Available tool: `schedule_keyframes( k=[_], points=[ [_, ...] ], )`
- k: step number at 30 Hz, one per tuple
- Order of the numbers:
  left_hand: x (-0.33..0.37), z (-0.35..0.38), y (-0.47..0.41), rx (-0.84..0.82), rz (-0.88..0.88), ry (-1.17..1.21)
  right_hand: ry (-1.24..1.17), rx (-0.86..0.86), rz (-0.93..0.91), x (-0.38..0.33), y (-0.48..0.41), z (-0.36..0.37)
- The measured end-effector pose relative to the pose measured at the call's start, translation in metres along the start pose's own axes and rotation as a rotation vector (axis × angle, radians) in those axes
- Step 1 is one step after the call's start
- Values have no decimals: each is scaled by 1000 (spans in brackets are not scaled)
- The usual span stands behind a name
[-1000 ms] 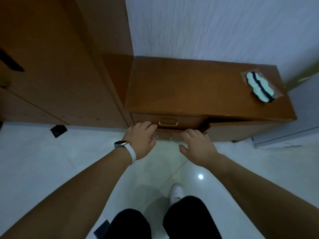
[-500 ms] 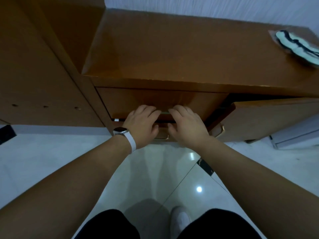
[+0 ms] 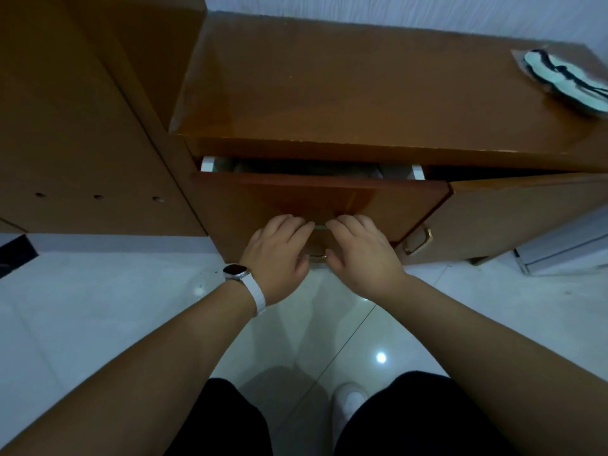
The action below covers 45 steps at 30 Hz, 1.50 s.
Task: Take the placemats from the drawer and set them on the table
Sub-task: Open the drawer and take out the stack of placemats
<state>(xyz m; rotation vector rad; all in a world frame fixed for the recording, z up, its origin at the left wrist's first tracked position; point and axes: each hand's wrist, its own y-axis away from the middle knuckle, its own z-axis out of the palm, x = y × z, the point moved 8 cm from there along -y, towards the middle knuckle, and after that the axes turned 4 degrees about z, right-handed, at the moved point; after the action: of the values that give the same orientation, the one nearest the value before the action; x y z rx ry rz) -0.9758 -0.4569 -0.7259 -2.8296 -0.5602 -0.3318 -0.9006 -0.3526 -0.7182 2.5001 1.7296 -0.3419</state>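
Brown lacquered wood fills most of the view, and both hands press against it: the left hand (image 3: pixel 278 255) and the right hand (image 3: pixel 358 255) sit side by side at the lower edge of the drawer (image 3: pixel 316 202) front, fingers curled over the handle there, which is almost wholly hidden under them. A white-strapped watch (image 3: pixel 243 278) circles the left wrist. The drawer stands slightly pulled out from the low cabinet (image 3: pixel 362 87), a narrow slot open along its top edge between two white side rails; dim greyish contents (image 3: pixel 306 167) lie inside, too dark to tell whether they are the placemats. Just beside the drawer on the right, a cabinet door (image 3: pixel 526 218) with a brass handle (image 3: pixel 418 240) hangs ajar. On the glossy cabinet top, at its far right corner, rests a pale green and black item in a clear wrapper (image 3: pixel 566 79). A taller wooden unit (image 3: pixel 82 110) stands to the left. Below, white glossy floor tiles (image 3: pixel 98 307) reflect a ceiling light, and a textured white wall (image 3: pixel 394 11) runs behind.
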Motion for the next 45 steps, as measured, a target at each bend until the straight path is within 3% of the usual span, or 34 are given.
schedule_keyframes(
  k=[3,6,10,13,17,19,26,45],
  points=[
    [12,-17,14,71,32,9,1,-35,-10,-5,20,-2],
    [19,-52,26,252,108,-60,49,-86,-56,-14,32,-11],
    [20,-86,42,388,195,-167,17,123,-171,-26,37,-55],
    [-2,-103,37,317,95,-207,10,277,-189,-25,34,-87],
    [-30,-98,28,78,-33,-164,79,94,-103,-9,19,-82],
    [-33,-96,30,80,-61,-129,79,28,-75,-4,16,-75],
    [-23,-99,46,114,-112,-55,14,42,-49,-7,31,-75],
    [23,-101,115,123,-51,-90,-76,73,-128,-23,104,-76]
  ],
)
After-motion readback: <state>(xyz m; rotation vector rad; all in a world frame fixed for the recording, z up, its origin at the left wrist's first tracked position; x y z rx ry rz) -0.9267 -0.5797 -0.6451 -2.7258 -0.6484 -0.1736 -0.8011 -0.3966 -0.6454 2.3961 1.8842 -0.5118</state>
